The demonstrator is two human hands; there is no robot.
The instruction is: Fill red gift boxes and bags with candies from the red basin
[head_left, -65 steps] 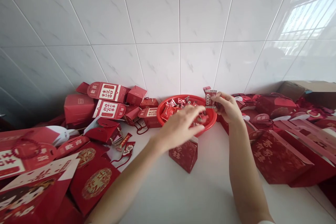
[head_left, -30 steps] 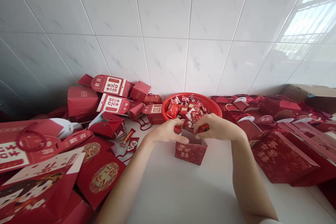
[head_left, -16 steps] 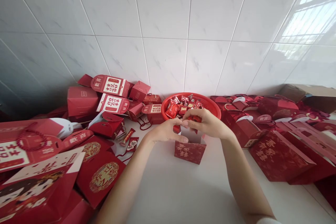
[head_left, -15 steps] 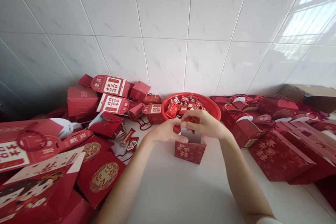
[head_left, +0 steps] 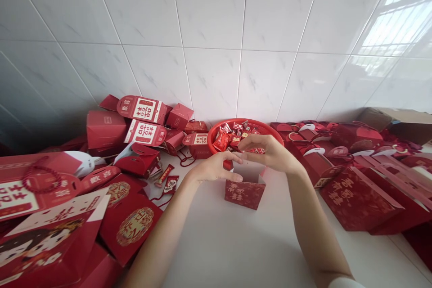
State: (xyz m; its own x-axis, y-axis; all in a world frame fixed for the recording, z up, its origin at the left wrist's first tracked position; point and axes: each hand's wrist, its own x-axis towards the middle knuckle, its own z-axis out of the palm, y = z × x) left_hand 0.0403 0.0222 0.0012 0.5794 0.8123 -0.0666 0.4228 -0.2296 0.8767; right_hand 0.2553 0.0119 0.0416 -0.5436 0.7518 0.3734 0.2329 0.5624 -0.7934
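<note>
A small red gift box (head_left: 245, 194) with gold lettering stands upright on the white surface, its top uncovered and its pale inside showing. My left hand (head_left: 214, 168) is at the box's left edge, thumb along the front rim and fingers behind, gripping it. A bit of red shows between that thumb and the fingers; I cannot make out whether it is box or wrapper. Over the opening, my right hand (head_left: 270, 154) is curved with fingers apart and nothing visible in them. Just behind stands a red plastic basket (head_left: 213, 132) of wrapped candies (head_left: 222, 140).
To the left lies a heap of red gift boxes (head_left: 106, 128), with loose wrapped sweets (head_left: 170, 184) beside it. More red boxes (head_left: 361, 200) are crowded on the right, before a brown cardboard box (head_left: 398, 119). A tiled wall (head_left: 212, 72) rises behind.
Red-wrapped candy that was in my right hand above the box is no longer in its fingers. The right hand has loosened and shifted slightly; the left hand and box stay nearly still.
</note>
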